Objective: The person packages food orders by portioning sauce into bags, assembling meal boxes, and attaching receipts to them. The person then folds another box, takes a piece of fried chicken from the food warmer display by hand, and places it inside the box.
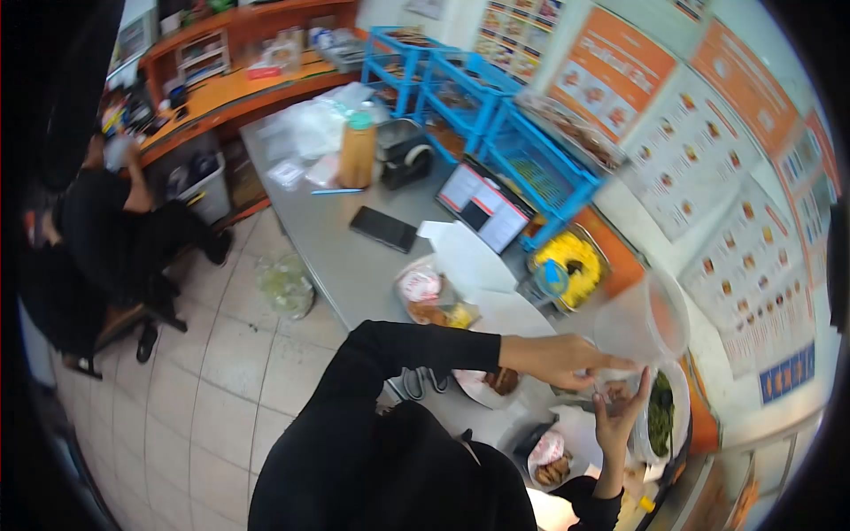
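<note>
My left hand (567, 361) reaches across the counter with its fingers bent beside the translucent plastic tub (642, 319); I cannot tell what those fingers grip. Just below it, my right hand (615, 429) has thumb and index finger spread apart. A small brownish, partly see-through patch (615, 389) shows between the two hands, blurred. Right of my right hand stands a white tub of dark green leaves (660, 420). Under my left forearm sits a takeaway box with browned food (502, 380). Another box, holding browned pieces (553, 469) and a red-and-white wrapped item, lies near my body.
An open white box (474, 257) with food stands farther left. Behind it are a phone (383, 228), a tablet (485, 203), a sauce bottle (358, 146) and blue racks (540, 168). Yellow food (575, 265) fills a tray. A person in black (106, 212) sits at left.
</note>
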Demonstrator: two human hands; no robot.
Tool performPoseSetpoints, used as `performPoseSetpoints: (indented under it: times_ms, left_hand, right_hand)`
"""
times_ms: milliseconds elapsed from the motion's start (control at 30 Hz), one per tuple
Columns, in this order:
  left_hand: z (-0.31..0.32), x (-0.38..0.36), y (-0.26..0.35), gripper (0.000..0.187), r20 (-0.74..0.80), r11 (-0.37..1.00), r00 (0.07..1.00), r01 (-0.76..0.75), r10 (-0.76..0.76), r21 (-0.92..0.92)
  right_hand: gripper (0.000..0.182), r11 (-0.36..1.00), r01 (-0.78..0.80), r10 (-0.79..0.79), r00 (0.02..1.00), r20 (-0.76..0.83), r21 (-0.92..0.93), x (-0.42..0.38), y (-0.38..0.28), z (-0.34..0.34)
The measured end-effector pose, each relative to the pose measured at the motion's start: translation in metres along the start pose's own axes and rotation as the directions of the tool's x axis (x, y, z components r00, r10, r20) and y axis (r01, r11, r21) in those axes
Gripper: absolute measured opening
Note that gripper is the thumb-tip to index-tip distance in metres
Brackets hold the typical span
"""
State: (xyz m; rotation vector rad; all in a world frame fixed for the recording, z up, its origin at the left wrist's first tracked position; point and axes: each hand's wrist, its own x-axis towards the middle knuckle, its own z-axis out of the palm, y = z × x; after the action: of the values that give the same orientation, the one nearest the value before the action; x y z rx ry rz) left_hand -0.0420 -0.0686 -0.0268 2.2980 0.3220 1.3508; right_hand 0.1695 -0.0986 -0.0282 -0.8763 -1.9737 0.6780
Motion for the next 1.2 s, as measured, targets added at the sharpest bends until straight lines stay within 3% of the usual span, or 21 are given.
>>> performPoseSetpoints:
  times_ms: [200, 500, 667, 767, 867, 900, 933, 1000, 1033, 1100, 1133, 1200]
  left_hand:
    - [-0.031, -0.048, 0.0, 0.072, -0.025, 0.977, 0.982, 0.183, -0.186, -0.107]
    - [-0.075, -0.122, 0.004, 0.074, -0.192, 0.985, 0.968, 0.169, -0.159, 0.037]
    - [-0.108, -0.167, 0.005, 0.07, -0.237, 0.973, 0.952, 0.217, -0.194, 0.076]
    - [-0.125, -0.194, 0.009, 0.069, -0.163, 0.933, 0.92, 0.36, -0.357, -0.011]
    - [-0.135, -0.225, 0.004, 0.068, -0.099, 0.885, 0.882, 0.448, -0.461, -0.124]
    - [-0.136, -0.238, -0.001, 0.068, -0.096, 0.872, 0.872, 0.463, -0.48, -0.158]
    - [-0.131, -0.255, -0.008, 0.052, -0.237, 0.884, 0.851, 0.445, -0.468, -0.146]
    - [-0.136, -0.289, -0.019, 0.035, -0.294, 0.895, 0.846, 0.436, -0.444, -0.096]
    - [-0.138, -0.301, -0.018, 0.027, -0.32, 0.899, 0.844, 0.431, -0.43, -0.074]
    - [-0.155, -0.321, -0.007, 0.02, -0.239, 0.742, 0.713, 0.667, -0.659, -0.058]
    - [-0.16, -0.331, -0.007, 0.019, -0.334, 0.726, 0.671, 0.685, -0.662, -0.063]
    - [-0.177, -0.355, -0.01, 0.019, -0.513, 0.684, 0.563, 0.726, -0.647, -0.065]
  right_hand:
    - [0.085, 0.984, -0.037, 0.029, 0.998, 0.047, 0.174, 0.025, -0.005, 0.06]
    - [0.084, 0.979, -0.071, 0.027, 0.974, 0.226, 0.19, 0.057, -0.022, 0.144]
    - [0.081, 0.992, -0.09, 0.069, 0.974, 0.216, 0.09, 0.06, -0.011, 0.175]
    - [0.071, 0.968, -0.2, 0.235, 0.933, 0.272, -0.15, 0.066, -0.022, 0.188]
    - [0.063, 0.953, -0.208, 0.261, 0.934, 0.246, -0.22, 0.058, -0.001, 0.196]
    - [0.063, 0.944, -0.273, 0.304, 0.937, 0.172, -0.184, 0.053, 0.015, 0.191]
    - [0.064, 0.931, -0.335, 0.351, 0.931, 0.098, -0.144, 0.045, 0.033, 0.181]
    - [0.066, 0.89, -0.452, 0.451, 0.892, -0.027, -0.066, 0.021, 0.061, 0.163]
    - [0.065, 0.882, -0.389, 0.386, 0.92, -0.067, -0.267, 0.01, 0.062, 0.167]
    - [0.064, 0.738, -0.236, 0.239, 0.968, -0.083, -0.632, -0.01, 0.061, 0.174]
    - [0.059, 0.732, -0.338, 0.356, 0.93, -0.092, -0.592, 0.0, 0.031, 0.195]
    - [0.05, 0.807, -0.168, 0.218, 0.976, 0.02, -0.567, 0.009, 0.033, 0.226]
